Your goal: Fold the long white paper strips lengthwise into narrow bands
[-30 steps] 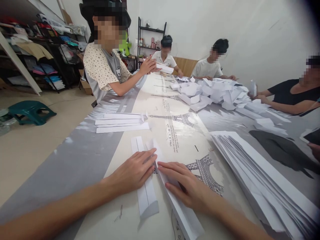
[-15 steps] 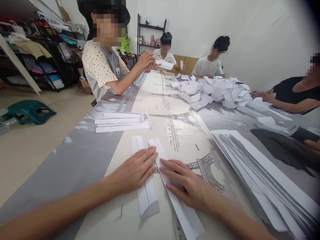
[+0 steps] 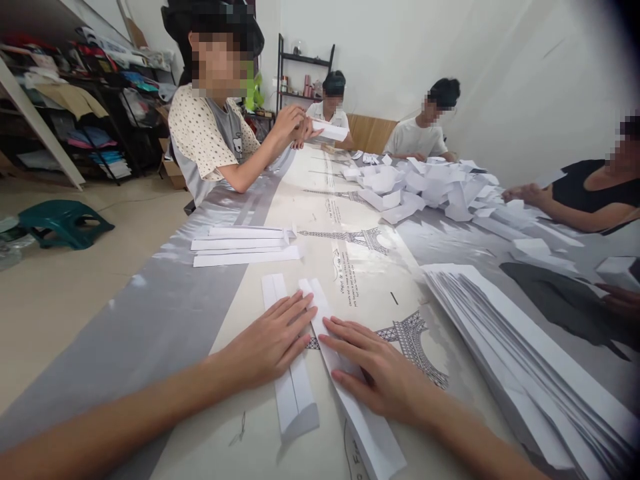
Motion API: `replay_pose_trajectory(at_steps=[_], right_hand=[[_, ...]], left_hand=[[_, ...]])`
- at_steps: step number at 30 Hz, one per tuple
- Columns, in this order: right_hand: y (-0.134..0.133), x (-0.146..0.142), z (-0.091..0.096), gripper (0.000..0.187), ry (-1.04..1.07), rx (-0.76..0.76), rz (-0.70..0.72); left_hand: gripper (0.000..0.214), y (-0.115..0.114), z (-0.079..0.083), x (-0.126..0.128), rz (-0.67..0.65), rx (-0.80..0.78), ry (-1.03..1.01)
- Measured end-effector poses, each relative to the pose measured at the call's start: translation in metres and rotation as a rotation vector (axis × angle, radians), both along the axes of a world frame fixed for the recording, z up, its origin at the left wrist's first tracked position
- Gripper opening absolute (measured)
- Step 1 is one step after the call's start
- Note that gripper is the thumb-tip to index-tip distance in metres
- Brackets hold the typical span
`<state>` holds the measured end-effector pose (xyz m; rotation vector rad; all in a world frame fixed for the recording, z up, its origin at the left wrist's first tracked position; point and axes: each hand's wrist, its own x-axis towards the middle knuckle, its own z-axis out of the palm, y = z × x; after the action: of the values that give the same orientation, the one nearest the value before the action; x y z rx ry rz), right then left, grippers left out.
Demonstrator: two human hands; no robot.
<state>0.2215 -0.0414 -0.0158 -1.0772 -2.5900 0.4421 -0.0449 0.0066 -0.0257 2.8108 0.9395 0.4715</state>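
Two long strips of folded white paper lie in front of me on the patterned tablecloth (image 3: pixel 225 373). Across the left folded paper strip (image 3: pixel 295 400) rests my left hand (image 3: pixel 275 340), flat with fingers stretched out, its fingertips reaching the top of the other strip. My right hand (image 3: pixel 380 367) lies spread over the right folded paper strip (image 3: pixel 370 447), fingers pressing along its length. Both hands are open, and parts of each strip are hidden under them. Beyond my left hand several finished-looking narrow paper strips (image 3: pixel 245 247) lie side by side.
A thick stack of folded paper (image 3: pixel 505 360) lies at my right. Farther back is a heap of white paper pieces (image 3: pixel 425 183). Several people sit around the table, one at left (image 3: pixel 215 140) holding a folded paper. A green stool (image 3: pixel 65 220) stands on the floor.
My hands and both strips have barely moved. At the right edge, a co-worker's hand and a white paper piece have shifted beside the dark sheet. The view has tilted slightly.
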Motion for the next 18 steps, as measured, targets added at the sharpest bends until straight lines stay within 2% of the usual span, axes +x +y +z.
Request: replay_pose_trajectory(at_steps=[5,12,18], right_hand=[[-0.0007,0.0001,-0.0006,0.056,0.037,-0.022,-0.055],[0.0003,-0.0008,0.0043,0.06,0.017,-0.023,-0.005],[0.0004,-0.0017,0.0042,0.06,0.023,-0.011,0.015]], left_hand=[[0.056,0.0013,-0.0006,-0.0008,-0.023,-0.003,-0.002],[0.055,0.0,0.0012,0.0015,-0.005,0.004,0.05],[0.05,-0.0013,0.0002,0.0023,-0.003,0.045,0.0]])
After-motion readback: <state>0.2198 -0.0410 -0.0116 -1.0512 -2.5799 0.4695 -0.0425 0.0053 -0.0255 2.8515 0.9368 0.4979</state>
